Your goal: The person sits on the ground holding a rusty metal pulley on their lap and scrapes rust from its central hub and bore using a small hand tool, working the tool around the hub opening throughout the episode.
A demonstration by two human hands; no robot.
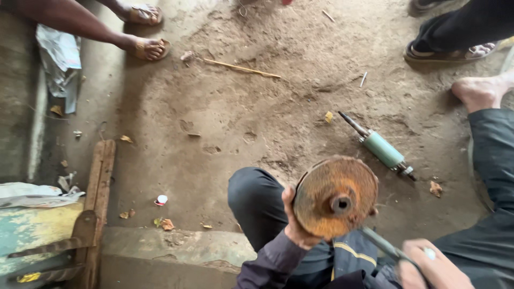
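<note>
Head view shows the left hand (296, 225) wrapped round the edge of a rusty disc (335, 196) above the knees, right hand (431, 269) fingers pinching a thin metal tool (384, 244) under it, which I'd guess could slip off that flaky rust and jab the palm.

Counted: one rusty round disc (335, 197), one green cylindrical part (382, 149), one thin stick (241, 68), two sandalled feet (151, 48) far left, one bottle cap (161, 199).

Rough rusty metal disc (335, 197)
</note>
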